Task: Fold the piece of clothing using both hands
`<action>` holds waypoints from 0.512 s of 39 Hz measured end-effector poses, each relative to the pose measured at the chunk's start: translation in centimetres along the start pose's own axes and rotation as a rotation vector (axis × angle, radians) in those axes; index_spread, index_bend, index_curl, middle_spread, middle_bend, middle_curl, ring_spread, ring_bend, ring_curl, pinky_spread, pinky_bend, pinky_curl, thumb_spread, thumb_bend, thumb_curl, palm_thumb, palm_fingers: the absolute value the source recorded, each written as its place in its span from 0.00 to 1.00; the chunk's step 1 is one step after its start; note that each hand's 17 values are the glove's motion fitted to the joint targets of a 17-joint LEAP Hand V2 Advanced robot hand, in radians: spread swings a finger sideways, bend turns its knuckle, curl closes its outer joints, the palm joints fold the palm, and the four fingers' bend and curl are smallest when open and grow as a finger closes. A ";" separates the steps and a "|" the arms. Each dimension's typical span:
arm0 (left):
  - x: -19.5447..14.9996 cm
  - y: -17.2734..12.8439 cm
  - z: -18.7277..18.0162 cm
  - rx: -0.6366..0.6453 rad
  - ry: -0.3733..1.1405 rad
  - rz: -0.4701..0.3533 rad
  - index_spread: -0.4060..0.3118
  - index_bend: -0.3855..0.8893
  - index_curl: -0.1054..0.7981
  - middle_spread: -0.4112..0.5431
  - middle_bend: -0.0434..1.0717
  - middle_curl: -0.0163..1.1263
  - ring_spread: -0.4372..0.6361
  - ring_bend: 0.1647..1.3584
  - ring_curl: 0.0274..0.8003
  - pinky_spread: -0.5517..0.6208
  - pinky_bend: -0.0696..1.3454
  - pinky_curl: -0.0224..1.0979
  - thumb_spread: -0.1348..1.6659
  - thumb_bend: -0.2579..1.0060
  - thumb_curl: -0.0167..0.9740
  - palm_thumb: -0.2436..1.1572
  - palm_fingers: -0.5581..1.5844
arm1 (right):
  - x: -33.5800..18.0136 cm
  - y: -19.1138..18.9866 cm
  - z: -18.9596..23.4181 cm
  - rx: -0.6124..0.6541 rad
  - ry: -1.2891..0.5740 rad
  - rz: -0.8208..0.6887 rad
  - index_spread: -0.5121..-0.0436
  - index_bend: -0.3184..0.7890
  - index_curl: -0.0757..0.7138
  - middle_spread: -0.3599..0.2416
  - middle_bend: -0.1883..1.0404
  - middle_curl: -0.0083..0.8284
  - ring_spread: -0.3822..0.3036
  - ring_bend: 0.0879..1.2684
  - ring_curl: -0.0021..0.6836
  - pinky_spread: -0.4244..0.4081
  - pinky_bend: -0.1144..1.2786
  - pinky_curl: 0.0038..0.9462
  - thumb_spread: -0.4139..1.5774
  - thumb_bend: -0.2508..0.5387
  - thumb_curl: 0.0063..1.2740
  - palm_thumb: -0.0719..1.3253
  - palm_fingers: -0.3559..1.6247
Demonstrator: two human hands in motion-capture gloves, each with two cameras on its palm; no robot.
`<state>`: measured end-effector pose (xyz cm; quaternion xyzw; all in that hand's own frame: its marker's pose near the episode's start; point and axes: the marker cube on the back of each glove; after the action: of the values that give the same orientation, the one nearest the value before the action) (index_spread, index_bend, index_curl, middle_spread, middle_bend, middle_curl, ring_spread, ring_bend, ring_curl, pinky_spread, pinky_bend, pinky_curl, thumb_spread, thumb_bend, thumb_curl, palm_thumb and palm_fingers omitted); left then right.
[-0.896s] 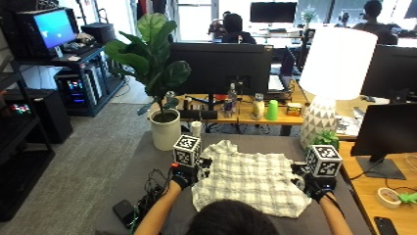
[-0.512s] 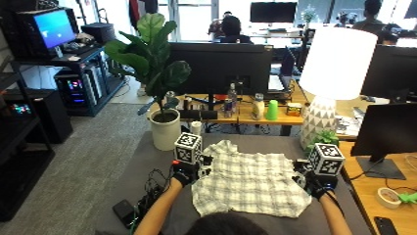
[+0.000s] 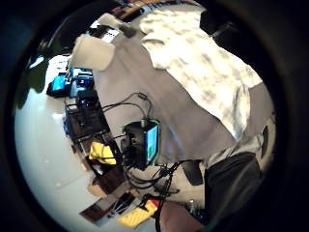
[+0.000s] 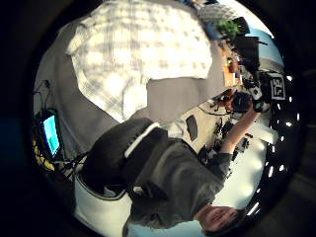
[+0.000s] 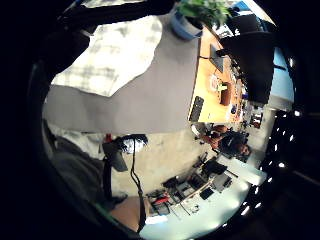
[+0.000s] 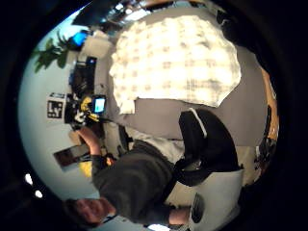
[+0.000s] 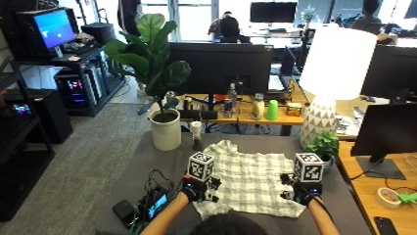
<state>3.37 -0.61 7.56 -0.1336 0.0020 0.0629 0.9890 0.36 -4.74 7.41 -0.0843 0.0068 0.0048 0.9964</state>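
A light plaid shirt (image 7: 251,178) lies spread flat on the grey table (image 7: 163,166) in front of me. My left hand (image 7: 196,191) hovers by the shirt's left edge near its front corner. My right hand (image 7: 301,192) hovers by the right edge. Neither hand holds cloth. All the palm views show the shirt (image 4: 143,44) (image 6: 178,62) (image 3: 203,72) (image 5: 115,50) lying flat some way off. The left thumb side view catches the right hand (image 4: 256,91) raised beside the table, and the right thumb side view shows the left hand (image 6: 84,108) likewise.
A white potted plant (image 7: 164,129) and a small bottle (image 7: 196,136) stand at the table's far left. A white lamp (image 7: 326,117) and a small green plant (image 7: 324,144) stand at the far right. A small screen device (image 7: 156,205) with cables sits by my left forearm.
Both hands have drawn slightly inward and back toward me along the shirt's sides. The shirt lies as before.
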 end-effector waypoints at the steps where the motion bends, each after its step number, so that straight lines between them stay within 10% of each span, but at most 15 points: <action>1: 0.1 -0.4 1.0 -0.029 -0.007 0.006 0.49 0.40 0.44 0.54 0.17 0.18 0.53 0.34 0.34 0.65 0.32 0.29 0.64 0.17 0.19 0.25 0.40 | -0.3 -0.2 0.8 -0.023 0.003 -0.011 0.50 0.40 0.44 0.56 0.31 0.39 0.54 0.28 0.46 0.69 0.29 0.30 0.82 0.63 0.15 0.48 0.49; 12: 1.2 -3.2 10.0 -0.224 -0.027 0.030 0.55 0.38 0.41 0.56 0.19 0.21 0.53 0.39 0.38 0.66 0.38 0.32 0.59 0.18 0.23 0.22 0.37 | -1.0 -4.2 10.9 -0.221 0.025 -0.047 0.49 0.38 0.41 0.56 0.31 0.43 0.53 0.30 0.49 0.71 0.32 0.34 0.80 0.55 0.18 0.50 0.47; 20: 1.4 -5.2 12.9 -0.103 -0.102 -0.004 0.60 0.30 0.33 0.54 0.19 0.22 0.46 0.46 0.40 0.52 0.52 0.36 0.57 0.20 0.27 0.27 0.41 | -0.1 -6.1 15.5 -0.267 0.133 0.011 0.46 0.42 0.43 0.52 0.32 0.45 0.48 0.28 0.50 0.68 0.34 0.35 0.75 0.61 0.25 0.67 0.51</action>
<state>5.24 -1.98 21.30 -0.1811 -0.0517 0.0675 0.9798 0.55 -8.15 23.75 -0.2163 0.0725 0.0056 0.9736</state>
